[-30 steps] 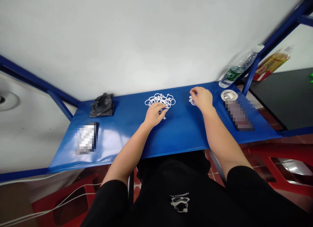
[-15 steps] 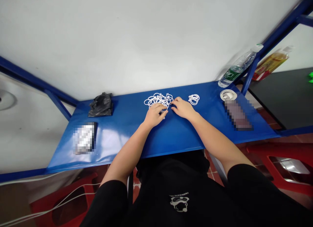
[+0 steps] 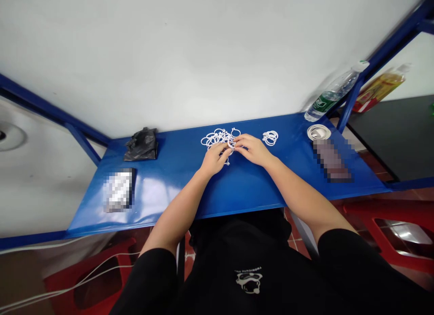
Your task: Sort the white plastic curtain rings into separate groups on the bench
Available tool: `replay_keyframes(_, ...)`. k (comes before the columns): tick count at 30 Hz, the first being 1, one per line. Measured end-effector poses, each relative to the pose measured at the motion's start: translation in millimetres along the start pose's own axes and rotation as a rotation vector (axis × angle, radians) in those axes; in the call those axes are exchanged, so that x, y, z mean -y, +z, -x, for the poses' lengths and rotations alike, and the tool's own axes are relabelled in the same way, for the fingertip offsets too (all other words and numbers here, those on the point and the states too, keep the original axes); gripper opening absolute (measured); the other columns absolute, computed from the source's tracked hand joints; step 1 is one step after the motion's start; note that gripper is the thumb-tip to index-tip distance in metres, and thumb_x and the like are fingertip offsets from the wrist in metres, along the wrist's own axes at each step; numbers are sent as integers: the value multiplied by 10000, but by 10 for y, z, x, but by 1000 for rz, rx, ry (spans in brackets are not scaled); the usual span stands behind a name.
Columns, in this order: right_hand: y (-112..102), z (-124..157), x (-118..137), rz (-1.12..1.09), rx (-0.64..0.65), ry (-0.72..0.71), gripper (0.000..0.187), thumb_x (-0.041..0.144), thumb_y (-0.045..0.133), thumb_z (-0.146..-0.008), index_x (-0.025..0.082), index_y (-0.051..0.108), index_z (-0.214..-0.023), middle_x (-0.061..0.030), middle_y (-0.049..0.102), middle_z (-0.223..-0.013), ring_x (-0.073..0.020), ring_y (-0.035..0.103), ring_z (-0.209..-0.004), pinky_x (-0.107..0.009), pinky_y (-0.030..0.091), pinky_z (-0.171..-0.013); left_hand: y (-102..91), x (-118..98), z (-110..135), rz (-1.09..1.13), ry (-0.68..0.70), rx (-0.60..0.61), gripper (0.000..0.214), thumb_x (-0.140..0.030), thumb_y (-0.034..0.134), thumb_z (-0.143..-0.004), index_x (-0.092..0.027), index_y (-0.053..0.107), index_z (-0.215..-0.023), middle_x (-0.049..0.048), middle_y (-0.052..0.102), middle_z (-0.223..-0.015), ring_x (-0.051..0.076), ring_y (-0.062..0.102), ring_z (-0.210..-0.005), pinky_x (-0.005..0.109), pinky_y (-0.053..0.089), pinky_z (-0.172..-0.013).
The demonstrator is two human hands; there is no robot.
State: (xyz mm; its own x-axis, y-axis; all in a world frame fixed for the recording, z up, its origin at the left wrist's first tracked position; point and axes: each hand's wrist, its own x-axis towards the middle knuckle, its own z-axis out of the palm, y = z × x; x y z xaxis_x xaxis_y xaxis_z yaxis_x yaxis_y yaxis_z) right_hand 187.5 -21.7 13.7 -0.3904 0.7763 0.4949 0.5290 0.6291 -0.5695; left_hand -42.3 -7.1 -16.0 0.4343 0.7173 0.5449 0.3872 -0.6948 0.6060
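Note:
A loose pile of thin white plastic rings [image 3: 213,137] lies on the blue table [image 3: 183,170], near its back edge. At the pile's near right side, one white ring [image 3: 231,145] is pinched between the fingertips of both hands. My left hand [image 3: 213,159] is closed on its left side, and my right hand [image 3: 253,150] is closed on its right side. The fingers partly cover this ring and the pile's front. To the right of my right hand lies a smaller bunch of white rings [image 3: 270,138], apart from the pile.
A crumpled black plastic bag [image 3: 141,144] and a blurred-out object [image 3: 118,190] lie at the left. At the right are a water bottle [image 3: 327,100], a coiled white strap or cable [image 3: 318,132] and a blurred dark object [image 3: 332,161]. A white wall [image 3: 203,57] stands behind.
My hands have come together, the right one moving slightly left. A white ring now shows between their fingertips. The view has shifted slightly.

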Motion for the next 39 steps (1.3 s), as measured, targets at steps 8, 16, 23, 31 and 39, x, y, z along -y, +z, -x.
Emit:
replay_keyframes(8,43,22,102,-106,28,-67,167,353,653,-989,279,791,-930,-59,812,-1142,-259,749,-1099,-454,587,-1006,5,15,1,185,-94,-132,445,-552,515,-1100,-200,785,-1137,77,803,-1008,191,750,-873,338,608,-832)
replay_keyframes(16,-31,14,168,-177,70,-12,245,384,601,-1008,242,718,-847,-26,784,-869,-204,730,-819,-359,555,-839,14,-46,-13,222,-59,-100,294,-459,664,-1041,-212,817,-994,47,798,-908,159,724,-809,304,581,-778)
replay_keyframes(23,31,47,138,-334,18,180,212,436,660,-991,238,648,-1065,-2,788,-855,-182,731,-766,-295,530,-728,3,-98,-20,216,5,-107,257,-435,694,-1032,-214,812,-971,39,781,-853,149,705,-766,286,550,-735)
replay_keyframes(31,20,12,108,-385,79,246,259,455,652,-979,217,748,-1011,-24,804,-881,-188,730,-770,-301,529,-726,7,-144,-11,180,30,-103,175,-351,722,-1006,-210,791,-929,16,753,-791,127,668,-691,262,534,-675)
replay_keyframes(39,56,10,64,-368,54,229,210,428,688,-953,234,761,-983,-40,819,-1011,-225,754,-947,-373,562,-902,-14,-141,-18,126,78,-105,165,-309,695,-1007,-203,761,-899,14,731,-780,127,650,-693,273,535,-692)
